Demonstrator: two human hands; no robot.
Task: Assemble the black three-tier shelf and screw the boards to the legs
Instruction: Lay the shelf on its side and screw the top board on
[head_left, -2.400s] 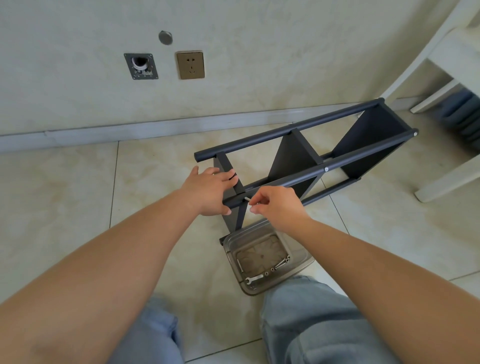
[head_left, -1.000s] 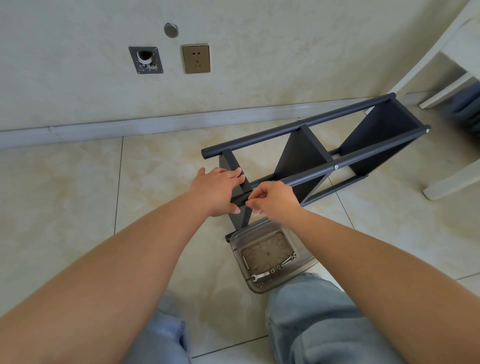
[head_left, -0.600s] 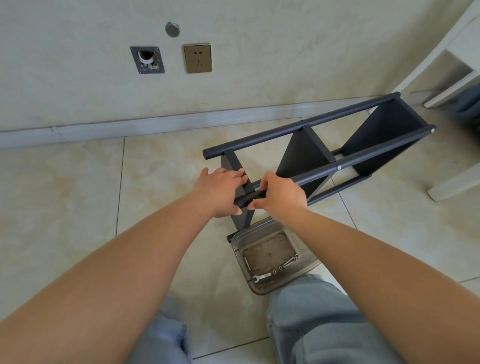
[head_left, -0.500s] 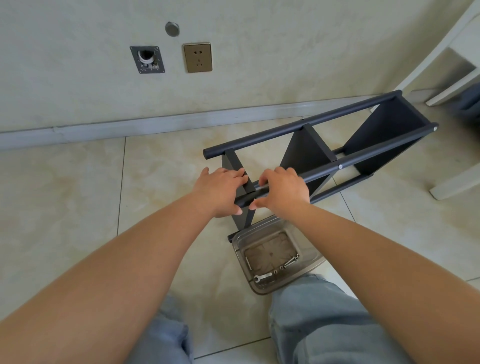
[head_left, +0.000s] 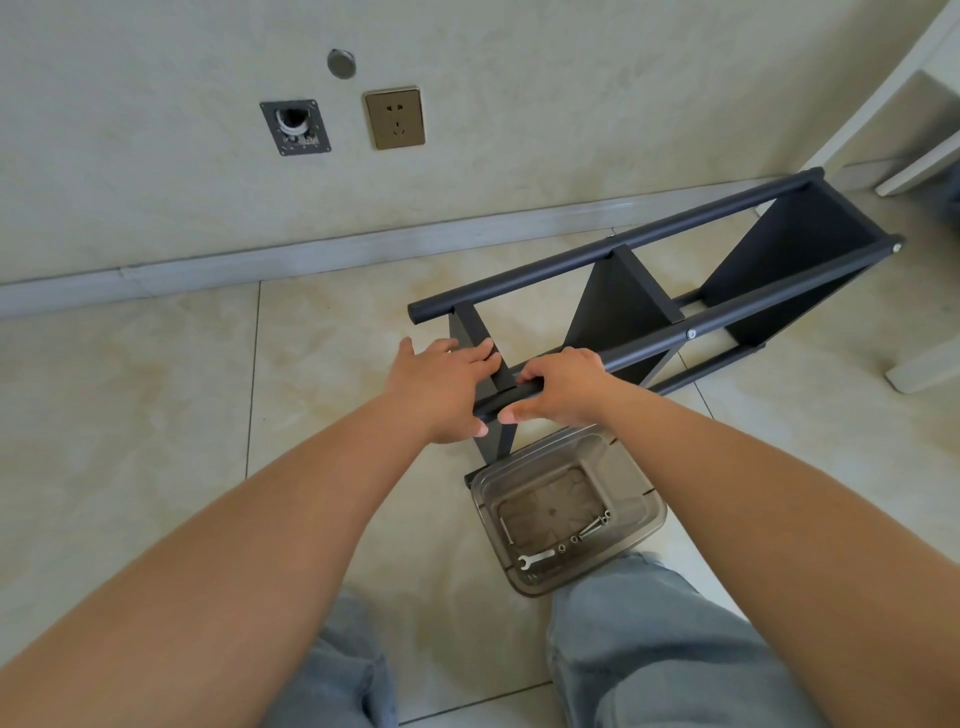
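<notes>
The black three-tier shelf (head_left: 618, 306) lies on its side on the tiled floor, its legs running from the centre toward the upper right. My left hand (head_left: 441, 387) grips the near end board and the end of the near upper leg (head_left: 727, 317). My right hand (head_left: 563, 387) is wrapped over that same leg just right of the left hand, fingers over the top and thumb underneath. A silver screw head (head_left: 691, 334) shows on this leg at the middle board. The lower legs and the near board's bottom are partly hidden behind my hands.
A clear plastic tub (head_left: 569, 512) stands on the floor between the shelf and my knees, holding a small wrench (head_left: 535, 560) and several screws. White furniture legs (head_left: 919, 374) stand at the right. The wall with a socket (head_left: 395, 118) and the skirting board run behind.
My right hand was pinching a small tool at the leg's near end; it has since moved onto the leg and closed round it. My left hand has stayed on the end board.
</notes>
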